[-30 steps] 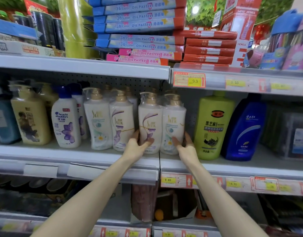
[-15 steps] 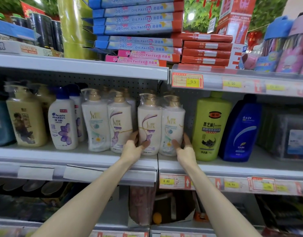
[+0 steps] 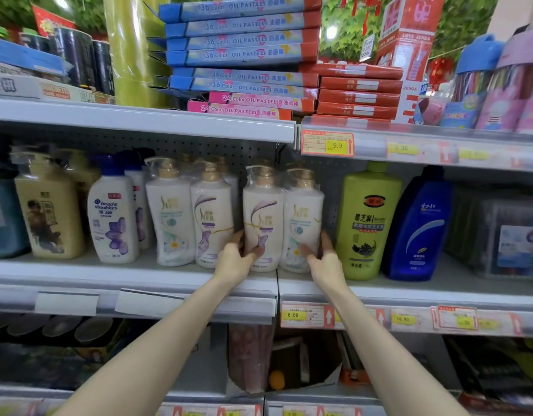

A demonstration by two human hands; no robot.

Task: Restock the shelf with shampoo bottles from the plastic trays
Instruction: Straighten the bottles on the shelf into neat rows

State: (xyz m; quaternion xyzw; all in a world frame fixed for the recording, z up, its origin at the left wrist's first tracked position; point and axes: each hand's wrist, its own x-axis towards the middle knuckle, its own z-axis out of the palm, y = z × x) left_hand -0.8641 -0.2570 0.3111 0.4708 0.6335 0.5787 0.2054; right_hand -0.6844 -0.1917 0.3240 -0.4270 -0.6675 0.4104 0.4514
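Two white pump shampoo bottles wrapped together in clear plastic stand on the middle shelf (image 3: 169, 277): one with a purple label (image 3: 262, 217) and one with a green-flower label (image 3: 302, 217). My left hand (image 3: 236, 259) grips the lower left side of the purple-label bottle, thumb across its front. My right hand (image 3: 325, 264) grips the lower right side of the other bottle. A similar wrapped pair (image 3: 193, 214) stands just to the left. No plastic tray is in view.
A green shampoo bottle (image 3: 369, 223) and a blue one (image 3: 418, 229) stand close on the right. A head & shoulders bottle (image 3: 112, 217) and a cream bottle (image 3: 49, 211) stand left. The shelf above holds oil pastel boxes (image 3: 244, 49). Price tags line the shelf edges.
Both hands stay on the wrapped pair at its base. The pair seems pushed slightly deeper onto the shelf; most of the shift in view comes from my head moving.
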